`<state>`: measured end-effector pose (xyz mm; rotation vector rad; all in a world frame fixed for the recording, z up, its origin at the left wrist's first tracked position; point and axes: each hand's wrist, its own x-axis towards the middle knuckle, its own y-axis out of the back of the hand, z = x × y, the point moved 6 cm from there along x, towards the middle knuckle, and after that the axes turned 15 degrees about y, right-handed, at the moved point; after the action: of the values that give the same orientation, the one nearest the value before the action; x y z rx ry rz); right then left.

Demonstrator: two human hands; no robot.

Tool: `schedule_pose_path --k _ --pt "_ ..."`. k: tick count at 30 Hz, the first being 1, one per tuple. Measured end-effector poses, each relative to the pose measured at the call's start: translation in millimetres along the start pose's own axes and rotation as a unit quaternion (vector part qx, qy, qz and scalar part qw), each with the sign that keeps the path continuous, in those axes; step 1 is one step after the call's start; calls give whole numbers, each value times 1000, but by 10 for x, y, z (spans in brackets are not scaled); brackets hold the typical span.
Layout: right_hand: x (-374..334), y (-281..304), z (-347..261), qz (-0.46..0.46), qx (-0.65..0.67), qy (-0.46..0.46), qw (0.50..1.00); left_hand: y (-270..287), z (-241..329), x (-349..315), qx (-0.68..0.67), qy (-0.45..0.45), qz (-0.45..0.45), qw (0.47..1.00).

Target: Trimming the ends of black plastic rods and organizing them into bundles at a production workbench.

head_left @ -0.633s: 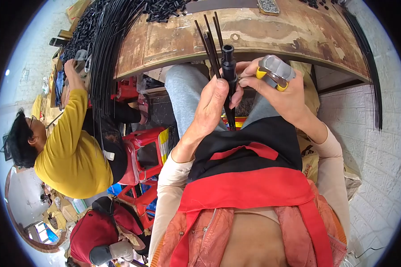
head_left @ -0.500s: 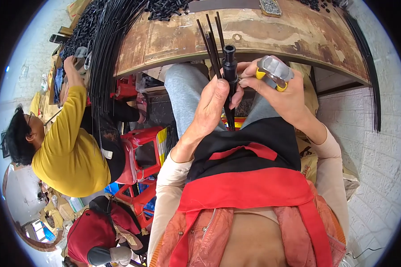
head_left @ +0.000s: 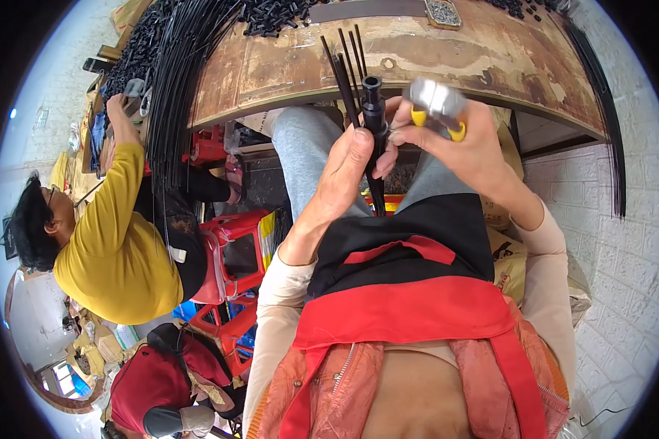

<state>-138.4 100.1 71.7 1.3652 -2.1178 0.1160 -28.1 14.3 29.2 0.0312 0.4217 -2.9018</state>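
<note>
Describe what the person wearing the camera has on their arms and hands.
Both arms wear long, close-fitting cream sleeves that end at the wrists, slightly creased at the elbows. The left hand and right hand are bare: no gloves, and no rings, watch or bracelets that can be made out. A red and black apron covers the lap between them.

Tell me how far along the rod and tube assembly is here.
Done: thin black rods already stick out of the black tube. In hand: the left hand grips that bundle; the right hand holds a yellow-handled tool. Left: many loose black parts on the wooden table.
</note>
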Motion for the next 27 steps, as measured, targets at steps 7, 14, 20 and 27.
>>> schedule_pose_path --k 7,14,20,27 --pt "32 -15 48 -1 74 4 997 -10 19 5 -9 18 0 1000" --pt "62 46 -13 -45 79 -128 988 38 5 73 -51 9 -16 999" --pt "-464 191 -262 -191 -4 -318 929 90 -50 88 -35 -3 -8 999" --pt "-458 91 -278 -223 10 -310 924 14 -90 45 -13 5 -14 1000"
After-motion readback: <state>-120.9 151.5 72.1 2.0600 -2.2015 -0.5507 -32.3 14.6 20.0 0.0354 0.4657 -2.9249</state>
